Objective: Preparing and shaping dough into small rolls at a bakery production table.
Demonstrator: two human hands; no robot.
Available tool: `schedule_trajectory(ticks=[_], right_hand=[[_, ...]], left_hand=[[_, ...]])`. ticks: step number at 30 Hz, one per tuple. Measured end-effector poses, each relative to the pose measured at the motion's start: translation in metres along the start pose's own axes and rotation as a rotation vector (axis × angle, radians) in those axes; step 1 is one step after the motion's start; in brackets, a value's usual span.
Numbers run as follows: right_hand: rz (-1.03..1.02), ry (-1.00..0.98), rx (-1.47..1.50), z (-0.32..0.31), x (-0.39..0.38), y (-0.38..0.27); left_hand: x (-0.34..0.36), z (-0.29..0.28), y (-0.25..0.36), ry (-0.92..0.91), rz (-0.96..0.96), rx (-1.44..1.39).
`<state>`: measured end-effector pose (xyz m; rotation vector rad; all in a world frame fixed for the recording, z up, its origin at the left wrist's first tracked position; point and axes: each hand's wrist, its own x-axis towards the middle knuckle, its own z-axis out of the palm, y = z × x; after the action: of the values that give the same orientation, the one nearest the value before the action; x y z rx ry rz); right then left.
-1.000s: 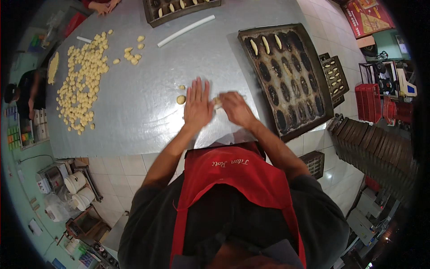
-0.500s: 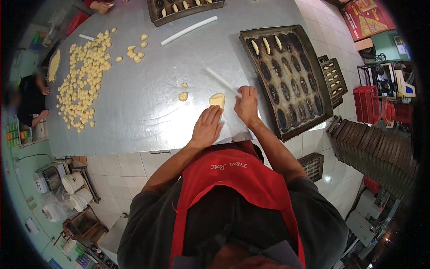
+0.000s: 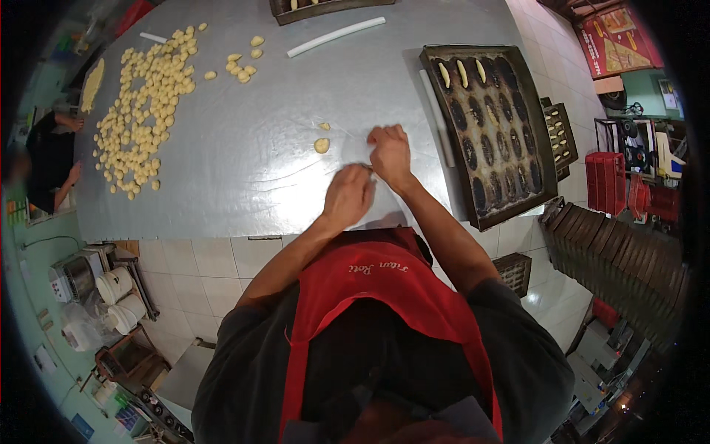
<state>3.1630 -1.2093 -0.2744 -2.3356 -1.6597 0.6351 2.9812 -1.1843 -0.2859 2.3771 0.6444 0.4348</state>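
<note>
Close together over the steel table point(image 3: 244, 148), my left hand point(image 3: 349, 194) and my right hand point(image 3: 390, 157) have their fingers curled in. The flattened piece of dough lies at their fingers, hidden from view by the hands. Just left of them are a dough ball point(image 3: 322, 145) and a smaller dough scrap point(image 3: 324, 126). A white rolling pin point(image 3: 438, 118) rests along the left side of a dark baking tray point(image 3: 484, 211). Three slim dough rolls point(image 3: 463, 73) sit in the tray's far row of oval hollows.
Many dough balls point(image 3: 140, 118) spread over the table's left side. A white rod point(image 3: 336, 36) and another tray point(image 3: 325, 10) are at the far edge. Stacked trays point(image 3: 614, 259) stand at the right. Another person point(image 3: 55, 159) is at the left edge.
My right hand has let go of the rolling pin, which now lies beside the tray. Both hands have come together with curled fingers, covering the flattened dough. The whole view has shifted slightly.
</note>
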Motion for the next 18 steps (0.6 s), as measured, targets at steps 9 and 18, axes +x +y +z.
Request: schedule_trajectory(ticks=[9,18], right_hand=[[-0.142,0.323,-0.147,0.039,-0.030,-0.023],[-0.262,0.336,0.438,0.021,-0.058,0.011]], left_hand=[[0.016,-0.058,-0.080,0.229,-0.205,0.085],[0.000,-0.058,-0.064,0.244,-0.135,0.147]])
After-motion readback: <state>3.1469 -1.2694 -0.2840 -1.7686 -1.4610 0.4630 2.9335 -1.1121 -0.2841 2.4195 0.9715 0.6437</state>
